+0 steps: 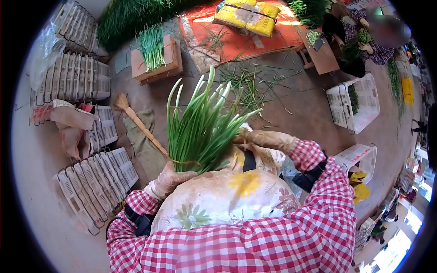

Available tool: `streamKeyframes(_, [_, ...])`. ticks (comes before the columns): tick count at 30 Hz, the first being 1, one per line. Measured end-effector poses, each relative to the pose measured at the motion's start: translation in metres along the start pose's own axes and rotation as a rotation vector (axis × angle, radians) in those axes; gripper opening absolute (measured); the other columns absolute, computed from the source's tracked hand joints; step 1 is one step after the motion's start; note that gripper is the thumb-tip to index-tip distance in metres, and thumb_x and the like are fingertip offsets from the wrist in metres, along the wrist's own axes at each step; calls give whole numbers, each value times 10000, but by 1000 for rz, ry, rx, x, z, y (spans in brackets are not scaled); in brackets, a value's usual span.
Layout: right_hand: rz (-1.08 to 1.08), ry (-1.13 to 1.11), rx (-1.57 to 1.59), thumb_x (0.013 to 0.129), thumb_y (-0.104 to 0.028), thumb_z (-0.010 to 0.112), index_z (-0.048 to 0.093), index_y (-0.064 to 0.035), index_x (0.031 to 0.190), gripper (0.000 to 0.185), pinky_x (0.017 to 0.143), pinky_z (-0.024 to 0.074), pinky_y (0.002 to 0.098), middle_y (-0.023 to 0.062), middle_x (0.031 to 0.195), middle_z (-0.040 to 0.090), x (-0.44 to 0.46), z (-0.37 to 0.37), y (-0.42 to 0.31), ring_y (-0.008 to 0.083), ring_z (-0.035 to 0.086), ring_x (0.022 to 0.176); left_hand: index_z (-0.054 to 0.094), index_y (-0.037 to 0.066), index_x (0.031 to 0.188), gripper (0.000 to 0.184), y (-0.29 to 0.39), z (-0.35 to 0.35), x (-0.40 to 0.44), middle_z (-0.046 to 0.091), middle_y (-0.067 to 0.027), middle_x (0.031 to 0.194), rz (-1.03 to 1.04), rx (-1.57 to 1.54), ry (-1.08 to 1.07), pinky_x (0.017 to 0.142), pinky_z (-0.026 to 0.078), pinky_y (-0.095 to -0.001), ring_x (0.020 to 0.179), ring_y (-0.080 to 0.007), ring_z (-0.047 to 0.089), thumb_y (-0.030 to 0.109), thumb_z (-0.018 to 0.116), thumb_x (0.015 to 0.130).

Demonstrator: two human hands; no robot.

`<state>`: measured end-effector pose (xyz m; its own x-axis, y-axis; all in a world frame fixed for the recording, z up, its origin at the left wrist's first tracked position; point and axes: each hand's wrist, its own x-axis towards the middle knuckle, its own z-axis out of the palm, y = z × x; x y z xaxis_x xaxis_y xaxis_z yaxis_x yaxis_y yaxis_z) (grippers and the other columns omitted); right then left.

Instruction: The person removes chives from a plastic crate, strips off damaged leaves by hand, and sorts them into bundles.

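Observation:
A bunch of spring onions (195, 127), long and green with pale ends pointing up and away, stands in front of my body. My left hand (170, 180), in a dirty pale glove, grips its near lower left side. A tan strip (185, 162) crosses the bunch beside that hand. My right hand (255, 137), gloved too, is against the bunch's right edge with curled fingers; whether it holds anything is hidden. Below both hands is my flowered apron (223, 195).
A small wooden stool (172, 59) carries another bunch. A broom (141, 123) lies at left by stacked white crates (98, 177). Loose leaves (250, 86) litter the floor. A yellow package (248, 17) rests on a red sheet. At right are a person (371, 50) holding greens and a white crate (364, 104).

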<state>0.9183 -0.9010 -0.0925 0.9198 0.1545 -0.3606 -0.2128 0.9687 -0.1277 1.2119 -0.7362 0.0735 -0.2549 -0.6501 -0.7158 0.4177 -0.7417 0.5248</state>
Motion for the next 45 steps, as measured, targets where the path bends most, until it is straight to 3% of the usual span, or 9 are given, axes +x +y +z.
streamKeyframes(3, [41, -122, 1017, 950, -335, 398, 370, -68, 1328, 464, 1001, 363, 389, 111, 1302, 480, 47, 22, 7, 275, 469, 1172, 525, 28, 1195, 458, 8, 13, 2, 585, -88, 1145, -5, 31, -26, 873, 469, -306, 1019, -169, 566, 1, 693, 770])
streamKeyframes(6, [-282, -57, 43, 929, -381, 435, 401, -68, 1305, 491, 1020, 347, 414, 138, 1293, 477, 49, 87, -13, 294, 449, 1198, 553, 35, 1161, 414, 4, 21, 3, 601, -79, 1122, -17, -5, 10, 860, 479, -297, 1002, -159, 577, -17, 691, 774])
streamKeyframes(15, [22, 223, 224, 896, -483, 479, 410, -47, 1299, 598, 992, 358, 490, 261, 1290, 431, 33, 58, 1, 364, 443, 1187, 525, 35, 1191, 374, -17, -7, 6, 601, -80, 1118, -66, -87, 6, 853, 486, -313, 990, -177, 583, 48, 632, 833])
streamKeyframes(17, [175, 583, -274, 900, -406, 521, 494, 26, 1179, 515, 635, 542, 388, 210, 1080, 591, 6, 50, -25, 291, 637, 837, 480, 46, 1236, 420, -20, -11, 6, 574, -93, 1156, -21, -114, 49, 863, 481, -337, 1024, -192, 566, 91, 619, 842])
streamKeyframes(20, [-792, 957, -429, 893, -193, 558, 623, -20, 905, 184, 504, 480, 223, 53, 729, 635, -42, 63, -71, 123, 584, 566, 481, 43, 1234, 414, -18, -9, 4, 571, -92, 1161, -5, -149, -4, 872, 479, -335, 1027, -193, 565, 93, 621, 847])
streamKeyframes(22, [-991, 997, -594, 882, -307, 600, 607, -27, 935, 286, 482, 404, 187, 9, 733, 615, -51, 106, -86, 83, 567, 564, 477, 39, 1237, 416, -21, -12, 4, 567, -94, 1170, -22, -152, -20, 879, 477, -336, 1033, -194, 562, 101, 620, 852])
streamKeyframes(26, [-437, 841, -764, 803, -282, 700, 556, -20, 1016, 366, 455, 413, 184, 29, 815, 631, -13, 178, -68, 92, 604, 610, 469, 35, 1245, 427, -10, 3, 5, 565, -97, 1175, 8, -83, -31, 889, 474, -338, 1044, -197, 557, 115, 624, 855])
streamKeyframes(36, [-469, 716, -940, 860, -24, 562, 581, -40, 1092, 233, 549, 452, 196, 8, 838, 638, -14, 147, -73, 48, 561, 646, 470, 36, 1252, 445, -22, -17, 8, 566, -94, 1179, 7, -60, -61, 885, 463, -326, 1048, -197, 553, 145, 632, 853])
streamKeyframes(45, [-1482, 1735, -1435, 915, -91, 527, 629, -31, 1019, 158, 536, 488, 251, 47, 798, 613, -126, 101, -192, 98, 590, 692, 501, 15, 1219, 431, -21, -19, 6, 574, -97, 1163, 4, -26, -32, 879, 460, -320, 1023, -187, 561, 186, 643, 849])
